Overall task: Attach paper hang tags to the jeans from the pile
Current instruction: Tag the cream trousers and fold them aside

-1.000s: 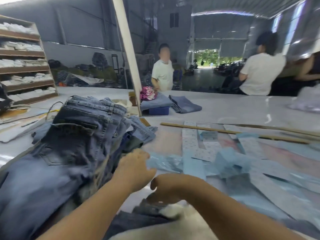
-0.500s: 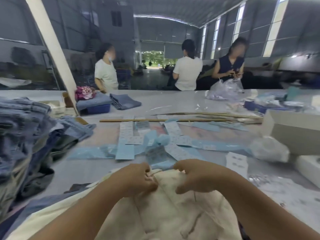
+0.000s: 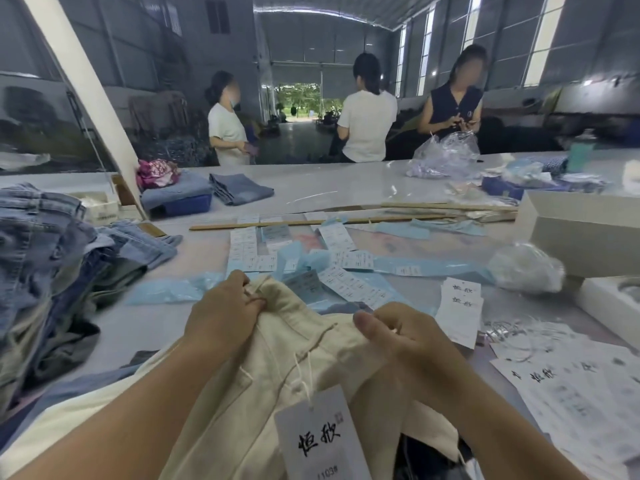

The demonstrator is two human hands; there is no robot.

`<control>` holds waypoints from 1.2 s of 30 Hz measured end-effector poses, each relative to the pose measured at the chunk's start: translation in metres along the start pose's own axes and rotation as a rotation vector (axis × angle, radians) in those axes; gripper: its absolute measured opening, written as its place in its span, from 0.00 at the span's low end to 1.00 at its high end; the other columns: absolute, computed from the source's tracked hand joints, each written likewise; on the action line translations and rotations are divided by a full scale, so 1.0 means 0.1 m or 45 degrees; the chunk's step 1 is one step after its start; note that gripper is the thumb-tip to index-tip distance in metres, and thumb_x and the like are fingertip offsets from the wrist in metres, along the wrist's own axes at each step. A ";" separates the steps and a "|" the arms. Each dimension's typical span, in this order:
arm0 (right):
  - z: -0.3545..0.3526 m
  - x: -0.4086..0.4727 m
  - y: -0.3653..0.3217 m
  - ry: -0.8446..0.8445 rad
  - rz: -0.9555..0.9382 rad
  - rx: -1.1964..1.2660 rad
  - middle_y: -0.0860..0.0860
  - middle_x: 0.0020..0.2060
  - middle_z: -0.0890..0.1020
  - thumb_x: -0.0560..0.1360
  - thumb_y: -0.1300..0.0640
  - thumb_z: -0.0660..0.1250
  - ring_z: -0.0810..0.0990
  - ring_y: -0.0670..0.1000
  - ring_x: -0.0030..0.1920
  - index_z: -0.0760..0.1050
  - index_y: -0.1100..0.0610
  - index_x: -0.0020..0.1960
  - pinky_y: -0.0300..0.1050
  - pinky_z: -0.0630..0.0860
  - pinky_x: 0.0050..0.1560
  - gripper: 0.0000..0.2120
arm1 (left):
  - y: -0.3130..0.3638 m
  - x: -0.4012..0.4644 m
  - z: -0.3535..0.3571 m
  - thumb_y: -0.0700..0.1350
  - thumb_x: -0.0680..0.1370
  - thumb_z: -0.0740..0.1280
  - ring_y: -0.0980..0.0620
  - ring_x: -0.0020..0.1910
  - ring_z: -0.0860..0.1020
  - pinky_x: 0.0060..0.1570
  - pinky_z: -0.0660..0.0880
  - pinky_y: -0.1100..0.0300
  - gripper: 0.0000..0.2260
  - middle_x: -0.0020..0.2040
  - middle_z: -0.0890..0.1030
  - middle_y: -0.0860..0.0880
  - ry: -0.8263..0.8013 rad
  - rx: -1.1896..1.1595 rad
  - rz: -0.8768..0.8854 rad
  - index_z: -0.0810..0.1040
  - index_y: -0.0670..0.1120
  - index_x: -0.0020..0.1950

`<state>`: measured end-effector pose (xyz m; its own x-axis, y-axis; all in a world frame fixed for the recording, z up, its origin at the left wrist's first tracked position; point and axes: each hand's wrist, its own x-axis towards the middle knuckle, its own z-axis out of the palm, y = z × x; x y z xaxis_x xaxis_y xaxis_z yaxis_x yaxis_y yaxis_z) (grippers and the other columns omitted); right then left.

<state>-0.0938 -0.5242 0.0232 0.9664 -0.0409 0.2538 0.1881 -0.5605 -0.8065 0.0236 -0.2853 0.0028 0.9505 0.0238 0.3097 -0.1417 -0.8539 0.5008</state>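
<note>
A worker's left hand (image 3: 225,315) and right hand (image 3: 403,336) each pinch the top edge of cream jeans (image 3: 277,368) on the table (image 3: 145,323), fingers curled into the cloth. A paper hang tag (image 3: 320,439) hangs from them by a string, while the denim pile (image 3: 52,258) sits at the left.

A single wide-angle camera is riding on the person's head, looking forward and down across the table (image 3: 311,188) toward the open far end of the hall. It is sitting very close to the left hand (image 3: 221,317) and right hand (image 3: 412,337), whose forearms are filling the lower frame. The wide lens is bending the post (image 3: 86,95) at left into a slant.
</note>
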 end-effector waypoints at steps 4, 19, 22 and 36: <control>0.17 -0.12 -0.01 -0.162 -0.121 -0.186 0.52 0.36 0.80 0.64 0.37 0.70 0.78 0.50 0.39 0.74 0.59 0.40 0.52 0.75 0.43 0.24 | 0.09 -0.09 0.06 0.53 0.77 0.68 0.44 0.61 0.70 0.60 0.66 0.49 0.18 0.60 0.73 0.47 0.101 0.294 0.050 0.69 0.50 0.65; 0.40 0.20 0.08 0.472 -0.212 -0.510 0.49 0.48 0.72 0.61 0.65 0.76 0.73 0.56 0.52 0.73 0.55 0.55 0.47 0.66 0.55 0.25 | 0.29 -0.40 0.11 0.45 0.68 0.75 0.50 0.38 0.69 0.39 0.70 0.59 0.13 0.37 0.70 0.48 -0.694 -1.257 0.211 0.73 0.46 0.45; 0.45 0.11 0.05 0.490 -0.678 -0.584 0.50 0.39 0.73 0.61 0.65 0.77 0.72 0.53 0.41 0.69 0.54 0.42 0.48 0.67 0.47 0.19 | 0.22 -0.47 0.21 0.45 0.67 0.78 0.51 0.36 0.66 0.36 0.73 0.62 0.13 0.35 0.67 0.48 -0.601 -1.325 0.241 0.74 0.50 0.41; 0.45 0.18 0.07 -0.135 -0.361 -0.158 0.42 0.34 0.79 0.69 0.45 0.71 0.77 0.45 0.37 0.78 0.49 0.40 0.43 0.72 0.38 0.08 | 0.12 -0.54 0.13 0.43 0.66 0.70 0.44 0.43 0.70 0.46 0.66 0.49 0.09 0.44 0.76 0.31 -0.726 -1.142 0.387 0.81 0.46 0.46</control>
<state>-0.0675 -0.4920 -0.0019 0.8928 0.2139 0.3964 0.4356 -0.6343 -0.6388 -0.0260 -0.3036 -0.0178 0.7972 -0.5633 0.2170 -0.3209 -0.0909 0.9428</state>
